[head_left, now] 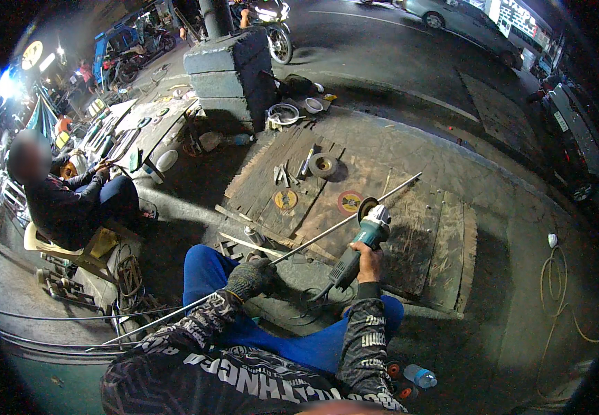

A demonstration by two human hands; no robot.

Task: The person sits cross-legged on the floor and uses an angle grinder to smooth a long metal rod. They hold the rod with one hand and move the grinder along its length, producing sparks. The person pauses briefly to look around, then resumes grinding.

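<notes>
In a grey knitted glove, my left hand [249, 278] is closed round a long thin metal rod [327, 232]. The rod slants from beside my left forearm up across the wooden boards [410, 249] to the far right. My bare right hand [367, 263] grips a green and black angle grinder [361, 245] by its body. Its dark disc [367, 207] is at the rod, but I cannot tell whether they touch. A black cord runs from the grinder's rear end down between my knees.
On the boards lie a round roll-like object [323, 165], flat discs [285, 200] and short metal pieces [282, 176]. A concrete post base [227, 79] stands beyond. A seated person [71, 187] is at left. A bottle [420, 376] lies by my right side; a hose [555, 297] lies further right.
</notes>
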